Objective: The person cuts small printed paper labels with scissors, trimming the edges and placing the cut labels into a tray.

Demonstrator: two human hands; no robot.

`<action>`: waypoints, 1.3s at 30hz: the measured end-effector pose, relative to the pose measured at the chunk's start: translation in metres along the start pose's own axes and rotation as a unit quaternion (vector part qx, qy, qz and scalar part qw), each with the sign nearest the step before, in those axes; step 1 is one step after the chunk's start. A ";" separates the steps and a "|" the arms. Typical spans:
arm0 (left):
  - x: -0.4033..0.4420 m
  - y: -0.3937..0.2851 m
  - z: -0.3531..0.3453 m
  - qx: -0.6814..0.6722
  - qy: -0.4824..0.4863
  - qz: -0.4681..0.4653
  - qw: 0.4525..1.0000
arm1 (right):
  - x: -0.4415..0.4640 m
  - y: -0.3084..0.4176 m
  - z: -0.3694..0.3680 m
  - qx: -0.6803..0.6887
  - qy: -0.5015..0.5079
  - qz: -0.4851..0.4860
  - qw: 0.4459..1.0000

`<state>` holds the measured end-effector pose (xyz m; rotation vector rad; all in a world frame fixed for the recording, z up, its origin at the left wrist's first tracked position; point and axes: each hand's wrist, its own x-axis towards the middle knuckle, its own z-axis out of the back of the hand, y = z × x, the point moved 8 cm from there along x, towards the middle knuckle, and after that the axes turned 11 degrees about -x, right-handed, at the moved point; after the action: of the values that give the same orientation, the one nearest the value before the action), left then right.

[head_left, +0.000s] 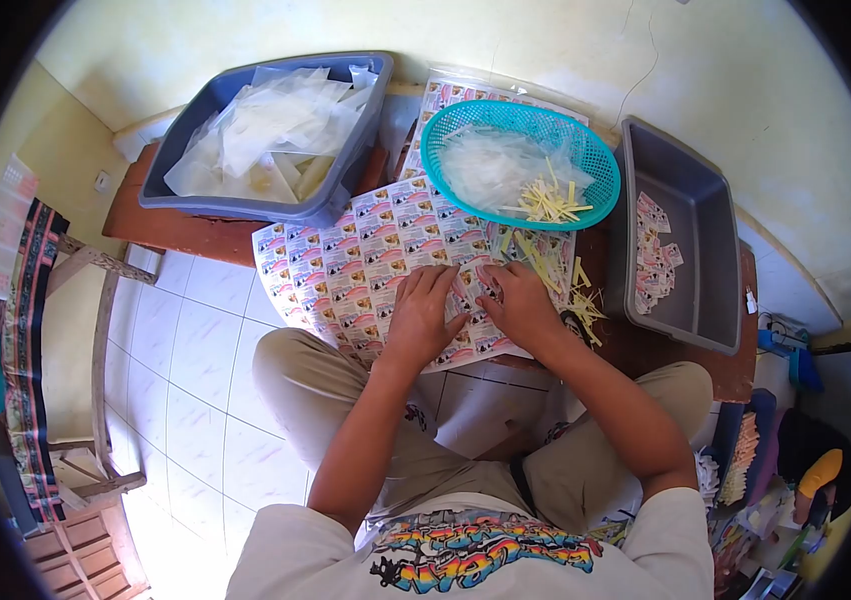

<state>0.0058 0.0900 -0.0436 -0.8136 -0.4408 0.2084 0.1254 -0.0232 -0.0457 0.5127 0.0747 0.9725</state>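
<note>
A large sheet of printed labels (375, 225) lies over the table's near edge, its front reaching above my lap. My left hand (427, 312) rests on it, fingers stretched forward and thumb apart. Just to the right, my right hand (523, 305) touches the sheet with fingers bent toward the thumb; what lies between them is too small to make out. Thin yellow strips (545, 265) are scattered beside the right hand. Near that wrist is a dark looped thing (571, 322), partly hidden by the forearm.
A blue-grey tub (157, 190) of clear plastic bags stands back left. Behind the sheet, a turquoise basket (435, 180) holds clear plastic pieces and yellow strips. At right, a grey tub (710, 260) contains cut labels (655, 260). Another person (820, 470) is at lower right.
</note>
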 end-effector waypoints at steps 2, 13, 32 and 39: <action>0.000 0.002 -0.001 -0.009 0.002 0.002 1.000 | 0.001 0.004 0.003 -0.008 -0.016 0.019 1.000; 0.002 -0.023 0.009 -0.050 -0.029 -0.073 0.996 | -0.002 -0.009 0.016 0.067 -0.002 -0.069 0.995; 0.012 -0.044 0.028 -0.227 -0.072 0.020 0.971 | -0.027 -0.024 0.079 0.280 -0.023 -0.155 0.947; 0.014 -0.044 0.013 -0.416 -0.046 0.070 0.906 | -0.037 -0.026 0.096 0.287 -0.058 -0.131 0.947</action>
<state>0.0134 0.0738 0.0006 -1.6858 -0.5684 0.1911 0.1515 -0.1018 0.0208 1.0681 0.3189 0.6477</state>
